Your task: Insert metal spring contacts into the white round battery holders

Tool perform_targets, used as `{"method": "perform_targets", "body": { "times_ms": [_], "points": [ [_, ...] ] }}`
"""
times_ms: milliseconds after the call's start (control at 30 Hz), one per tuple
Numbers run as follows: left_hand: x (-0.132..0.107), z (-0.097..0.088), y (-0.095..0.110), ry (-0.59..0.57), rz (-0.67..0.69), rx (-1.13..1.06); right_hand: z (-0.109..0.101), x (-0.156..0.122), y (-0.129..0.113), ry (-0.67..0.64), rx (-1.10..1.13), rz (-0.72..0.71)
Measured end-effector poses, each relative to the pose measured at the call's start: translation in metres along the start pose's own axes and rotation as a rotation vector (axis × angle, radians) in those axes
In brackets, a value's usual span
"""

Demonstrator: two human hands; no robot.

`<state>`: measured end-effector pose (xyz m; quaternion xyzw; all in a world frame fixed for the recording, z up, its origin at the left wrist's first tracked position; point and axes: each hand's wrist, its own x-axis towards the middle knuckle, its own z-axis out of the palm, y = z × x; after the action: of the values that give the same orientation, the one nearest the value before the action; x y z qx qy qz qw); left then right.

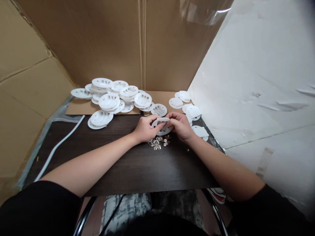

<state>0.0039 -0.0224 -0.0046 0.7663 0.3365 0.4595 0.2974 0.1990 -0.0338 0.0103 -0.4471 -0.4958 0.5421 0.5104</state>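
Cardboard panel [31, 85], tan and creased, walls the far left, beside a smooth white cord [52, 152] curving across a dark, wood-grained table [152, 172]. Next, glossy round discs [109, 101] with slotted recesses lie heaped, many over a flat brown sheet [78, 107]. At center, a person's left hand [145, 129] is clamped on the near-white plastic of a held disc [165, 132], thumb across its slotted face; the right hand [181, 127] pinches its right rim, though any smaller piece in those fingers cannot be made out. The held disc is just beyond a scatter of shiny metal clips [158, 143]. Farther right, flat white pieces [176, 103], several with squared blocks, lie before a wrinkled white panel [258, 82].

Counted left to right: one cord; more than a dozen heaped discs, overlap hiding the total; one disc shared by two hands; clips too tangled to number; at least six pieces at right.

The cord nears the table's left edge. Open room spans the dark surface between the forearms, up to the front edge, while the rightmost pieces crowd the right edge.
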Motion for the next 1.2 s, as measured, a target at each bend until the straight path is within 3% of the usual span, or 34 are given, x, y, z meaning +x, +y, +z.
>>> {"method": "perform_targets", "body": {
  "times_ms": [433,567,667,733,800,900,1200],
  "points": [
    [0.004,0.0,-0.003,0.02,-0.117,-0.225,-0.006,0.005,0.005,-0.122,-0.117,0.032],
    [0.008,-0.003,-0.005,0.089,-0.143,-0.22,-0.013,0.006,0.0,-0.152,-0.219,-0.102],
    [0.011,-0.003,-0.009,0.139,-0.181,-0.269,-0.025,0.004,-0.014,-0.192,-0.441,-0.223],
    [0.012,-0.003,-0.01,0.146,-0.224,-0.283,-0.035,0.0,-0.029,-0.327,-0.665,-0.211],
    [0.012,-0.003,-0.011,0.15,-0.271,-0.288,-0.043,-0.003,-0.042,-0.565,-0.845,-0.116],
    [0.013,-0.004,-0.011,0.156,-0.33,-0.312,-0.05,-0.005,-0.053,-0.703,-0.903,-0.073],
    [0.014,-0.004,-0.013,0.16,-0.345,-0.296,-0.044,-0.003,-0.046,-0.7,-1.021,-0.042]
  ]
}}
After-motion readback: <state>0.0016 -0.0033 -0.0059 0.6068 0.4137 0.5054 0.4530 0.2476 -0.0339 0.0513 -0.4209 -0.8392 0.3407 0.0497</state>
